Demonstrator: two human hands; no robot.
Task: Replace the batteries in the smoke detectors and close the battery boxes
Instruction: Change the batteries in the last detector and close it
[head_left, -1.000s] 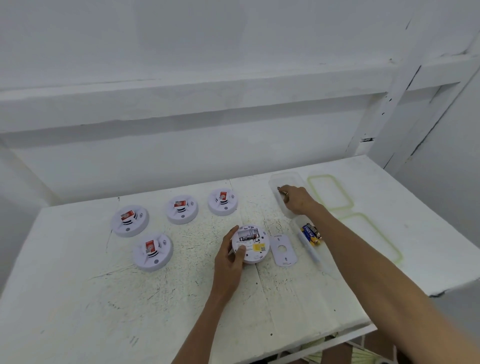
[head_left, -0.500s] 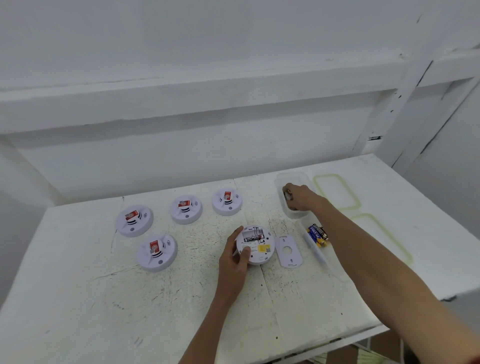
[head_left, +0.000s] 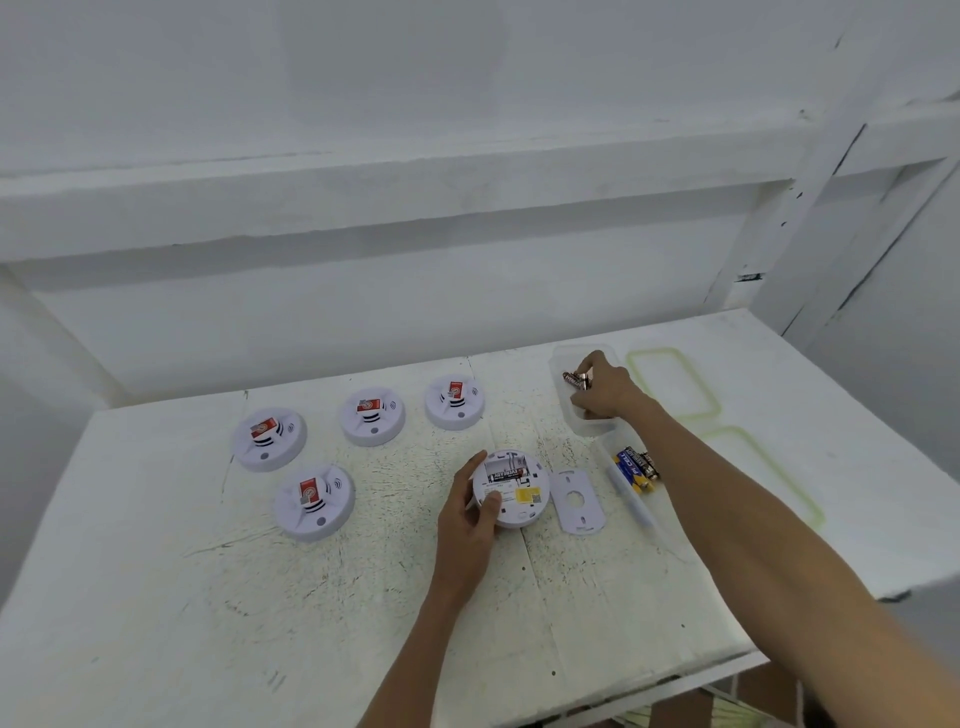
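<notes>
Landmark: the open detector (head_left: 511, 488), lying face down on the counter (head_left: 156, 597) with its battery bay showing. Everything below is placed from it.
Left hand: my left hand (head_left: 467, 514) sits on the near-left edge of the open detector, fingers (head_left: 491, 503) pressed against its rim and back, pinning it flat.
Right hand: my right hand (head_left: 602, 387) is up and to the right of the open detector, inside the far clear tray (head_left: 561, 364), fingers closed around a copper-topped battery (head_left: 576, 379).
Bay: one dark cell looks seated in it; whether a slot beside it is free, I can't tell from here.
Cover: the battery door (head_left: 576, 500) lies loose just right of the open detector, not touching it.
Other cells: blue-and-yellow batteries (head_left: 636, 465) rest in the near clear tray (head_left: 631, 499), right of the door.
Waiting units: four closed detectors (head_left: 314, 501) stand to the left and behind, well apart from the open one.
Handling, battery: I judge it small, rigid and smooth, likely to roll; pinch it mid-barrel so both ends stay free to line up with the contacts.
Handling, detector: light plastic shell that will skate on the counter, so keep a hand braced on the rim.
Handling, door: thin and probably springy; take it by the long edges.
</notes>
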